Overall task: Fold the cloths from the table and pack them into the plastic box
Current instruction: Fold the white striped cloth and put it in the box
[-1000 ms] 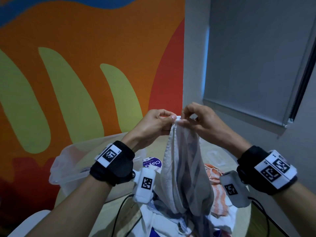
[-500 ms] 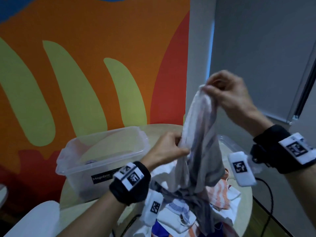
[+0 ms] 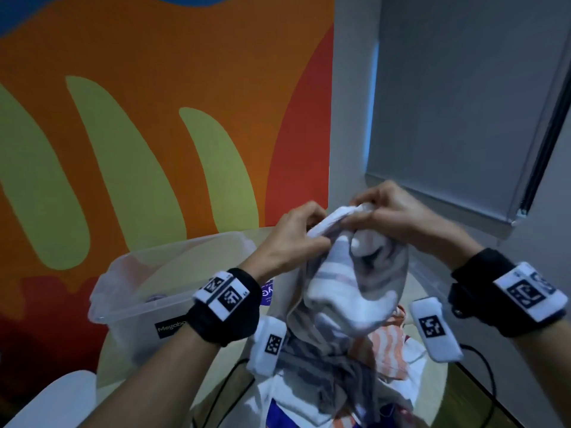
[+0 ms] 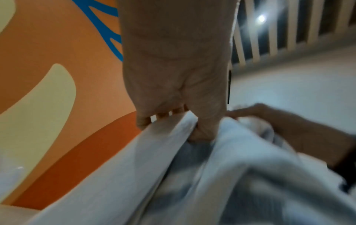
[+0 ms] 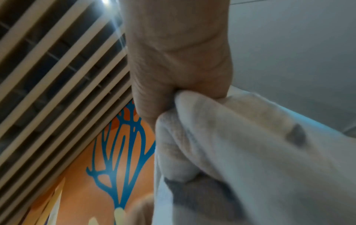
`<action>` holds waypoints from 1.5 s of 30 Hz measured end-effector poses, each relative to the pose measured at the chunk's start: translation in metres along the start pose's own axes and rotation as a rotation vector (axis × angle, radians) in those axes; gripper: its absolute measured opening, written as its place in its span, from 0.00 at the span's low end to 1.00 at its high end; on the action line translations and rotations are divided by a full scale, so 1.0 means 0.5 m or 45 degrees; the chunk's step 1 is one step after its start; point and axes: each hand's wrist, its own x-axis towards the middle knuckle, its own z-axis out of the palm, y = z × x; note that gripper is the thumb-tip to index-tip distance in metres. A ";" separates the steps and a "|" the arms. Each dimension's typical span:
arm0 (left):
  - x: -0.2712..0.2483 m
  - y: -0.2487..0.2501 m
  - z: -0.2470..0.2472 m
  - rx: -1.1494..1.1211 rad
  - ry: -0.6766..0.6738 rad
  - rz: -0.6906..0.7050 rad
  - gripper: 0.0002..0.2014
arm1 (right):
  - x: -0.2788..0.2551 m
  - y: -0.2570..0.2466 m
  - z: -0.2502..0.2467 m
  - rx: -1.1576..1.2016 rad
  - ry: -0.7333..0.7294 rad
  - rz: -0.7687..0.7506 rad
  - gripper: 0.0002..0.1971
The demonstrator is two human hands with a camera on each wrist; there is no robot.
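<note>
A white cloth with grey stripes (image 3: 346,298) hangs bunched in the air above the table. My left hand (image 3: 296,233) grips its upper edge, fingers curled round the fabric (image 4: 169,137). Close beside it, my right hand (image 3: 386,211) pinches the same top edge (image 5: 192,106). The cloth's lower end trails down into the pile of other cloths (image 3: 333,393). The clear plastic box (image 3: 123,301) with a black label stands at the left on the round table, lidless, and partly hidden by my left wrist.
An orange-and-white striped cloth (image 3: 386,344) lies in the pile at the right. The round pale table (image 3: 117,366) stands against a painted orange wall. A white chair edge (image 3: 46,406) shows at lower left. Black cables run down from both wrist cameras.
My hands had parted, the right raised high and the left lower on the cloth. Now the left hand has come back up beside the right, and both hold the top edge together.
</note>
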 end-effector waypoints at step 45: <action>-0.105 -0.084 -0.066 -0.846 0.001 -0.845 0.13 | -0.030 0.051 0.147 0.348 -0.075 -0.152 0.03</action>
